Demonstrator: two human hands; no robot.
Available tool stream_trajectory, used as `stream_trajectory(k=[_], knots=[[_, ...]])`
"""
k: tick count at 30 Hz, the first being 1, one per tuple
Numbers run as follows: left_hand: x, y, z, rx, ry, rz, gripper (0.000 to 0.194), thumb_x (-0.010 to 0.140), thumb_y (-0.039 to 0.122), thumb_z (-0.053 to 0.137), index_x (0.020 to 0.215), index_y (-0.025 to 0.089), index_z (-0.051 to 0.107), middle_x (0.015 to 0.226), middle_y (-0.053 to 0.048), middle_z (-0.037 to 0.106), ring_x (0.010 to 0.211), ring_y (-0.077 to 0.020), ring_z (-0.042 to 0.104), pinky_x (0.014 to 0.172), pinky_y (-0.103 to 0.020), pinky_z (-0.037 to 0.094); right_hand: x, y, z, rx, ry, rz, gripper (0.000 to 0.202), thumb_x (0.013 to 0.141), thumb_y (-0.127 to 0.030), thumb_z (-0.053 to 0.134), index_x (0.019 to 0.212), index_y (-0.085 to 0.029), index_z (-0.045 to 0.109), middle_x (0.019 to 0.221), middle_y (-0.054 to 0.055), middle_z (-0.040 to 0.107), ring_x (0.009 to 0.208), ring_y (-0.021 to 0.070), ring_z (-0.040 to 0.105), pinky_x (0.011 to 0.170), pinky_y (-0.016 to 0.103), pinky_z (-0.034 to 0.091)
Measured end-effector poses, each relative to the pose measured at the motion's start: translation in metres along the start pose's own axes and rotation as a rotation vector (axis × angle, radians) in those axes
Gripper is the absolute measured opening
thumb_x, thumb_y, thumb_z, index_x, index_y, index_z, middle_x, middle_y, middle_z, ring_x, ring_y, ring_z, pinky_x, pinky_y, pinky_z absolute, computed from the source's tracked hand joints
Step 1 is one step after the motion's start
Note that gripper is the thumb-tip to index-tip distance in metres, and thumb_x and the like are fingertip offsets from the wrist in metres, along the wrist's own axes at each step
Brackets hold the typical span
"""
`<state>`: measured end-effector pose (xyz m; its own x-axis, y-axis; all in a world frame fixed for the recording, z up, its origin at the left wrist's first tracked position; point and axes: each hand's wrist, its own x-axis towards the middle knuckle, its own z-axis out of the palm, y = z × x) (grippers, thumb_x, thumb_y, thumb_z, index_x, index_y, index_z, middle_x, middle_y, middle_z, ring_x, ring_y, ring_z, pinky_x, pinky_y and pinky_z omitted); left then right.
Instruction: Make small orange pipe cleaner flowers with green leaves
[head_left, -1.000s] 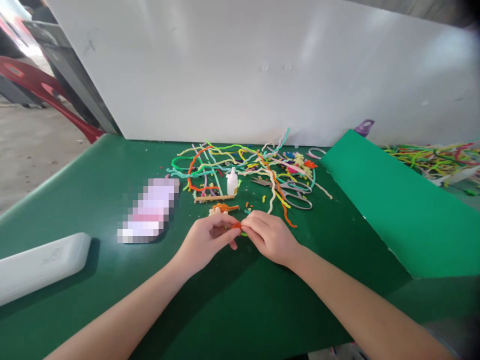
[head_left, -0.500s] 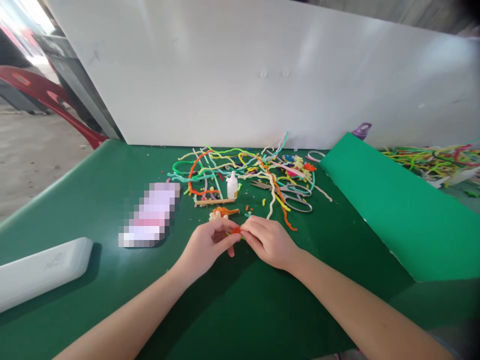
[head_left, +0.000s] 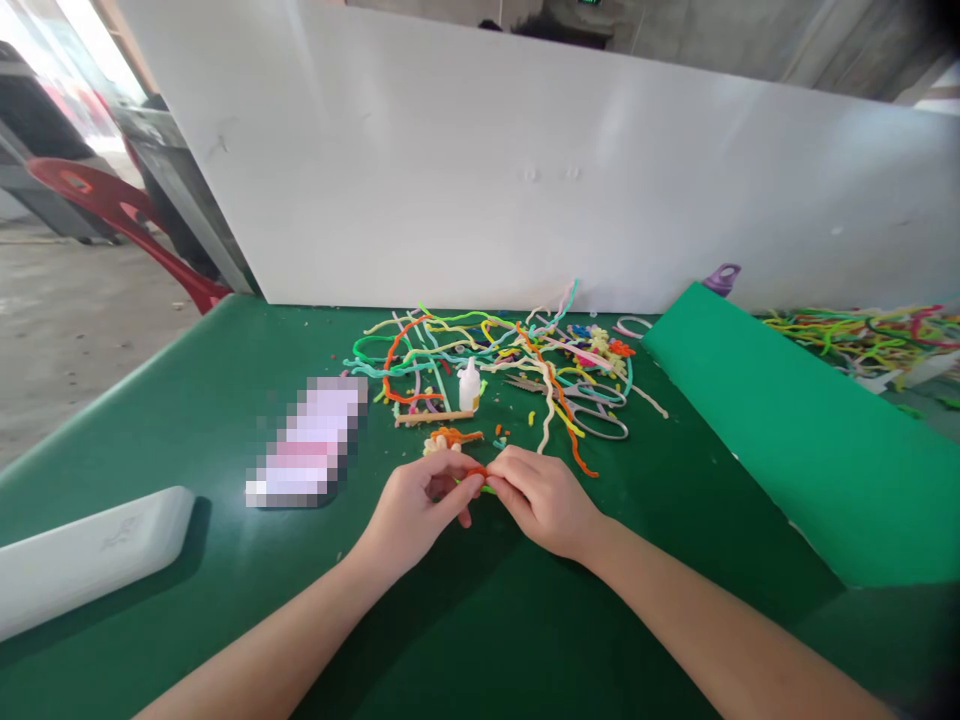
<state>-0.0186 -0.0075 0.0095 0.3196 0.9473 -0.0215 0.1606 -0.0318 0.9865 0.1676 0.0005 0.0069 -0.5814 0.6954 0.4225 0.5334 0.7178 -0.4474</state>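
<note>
Between my fingertips is a small orange pipe cleaner piece [head_left: 476,472], with a bit of light green [head_left: 487,489] showing below it. My left hand [head_left: 420,502] pinches it between thumb and forefinger, the other fingers curled. On the opposite side, my right hand [head_left: 551,505] is closed, thumb against fingers, at the same piece; its exact grip is partly hidden. Just beyond the left fingers lies an orange and cream fuzzy piece [head_left: 453,438]. Behind that are a thin wooden stick [head_left: 431,419] and a small white squeeze bottle [head_left: 469,388], standing upright.
A tangle of coloured pipe cleaners [head_left: 480,335] spreads along the back, with scissors [head_left: 596,405] to its right. A green board [head_left: 810,440] lies at right, near more pipe cleaners [head_left: 862,335]. At left are a blurred-out item [head_left: 311,440] and a white case [head_left: 105,550]. A white panel [head_left: 525,200] stands behind.
The view has tilted up slightly, so everything sits a little lower and further right. Both hands keep hold of the orange piece in nearly the same pose; slightly more of its green bit shows.
</note>
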Motion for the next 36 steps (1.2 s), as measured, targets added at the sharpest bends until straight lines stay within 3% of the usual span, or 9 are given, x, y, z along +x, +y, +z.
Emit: stream_trajectory(k=[8, 20, 36], knots=[[-0.0011, 0.0018, -0.0006, -0.049, -0.025, 0.013, 0.020, 0.087, 0.033, 0.049, 0.093, 0.016, 0.057, 0.071, 0.001, 0.058, 0.051, -0.0104, 0.058, 0.055, -0.025, 0.048, -0.0006, -0.0004, 0.0001, 0.037, 0.004, 0.003, 0.018, 0.094, -0.020, 0.035, 0.091, -0.017, 0.053, 0.079, 0.004, 0.056, 0.071, 0.0136, 0.051, 0.063, 0.026, 0.040], [-0.0026, -0.0003, -0.0014, -0.007, -0.078, -0.039, 0.031, 0.088, 0.041, 0.045, 0.074, 0.015, 0.055, 0.063, 0.001, 0.057, 0.045, -0.0092, 0.054, 0.047, -0.022, 0.042, -0.0005, -0.0011, -0.0008, 0.050, 0.024, -0.003, 0.019, 0.094, -0.021, 0.035, 0.092, -0.017, 0.054, 0.079, 0.004, 0.056, 0.070, 0.0133, 0.051, 0.063, 0.026, 0.041], [-0.0029, -0.0021, -0.0009, 0.055, -0.070, -0.049, 0.032, 0.087, 0.041, 0.046, 0.068, 0.016, 0.052, 0.057, 0.003, 0.054, 0.044, -0.0089, 0.052, 0.045, -0.020, 0.041, -0.0003, -0.0030, -0.0027, 0.061, -0.010, -0.015, 0.016, 0.093, -0.022, 0.038, 0.093, -0.017, 0.054, 0.079, 0.004, 0.057, 0.070, 0.0133, 0.053, 0.062, 0.025, 0.041]])
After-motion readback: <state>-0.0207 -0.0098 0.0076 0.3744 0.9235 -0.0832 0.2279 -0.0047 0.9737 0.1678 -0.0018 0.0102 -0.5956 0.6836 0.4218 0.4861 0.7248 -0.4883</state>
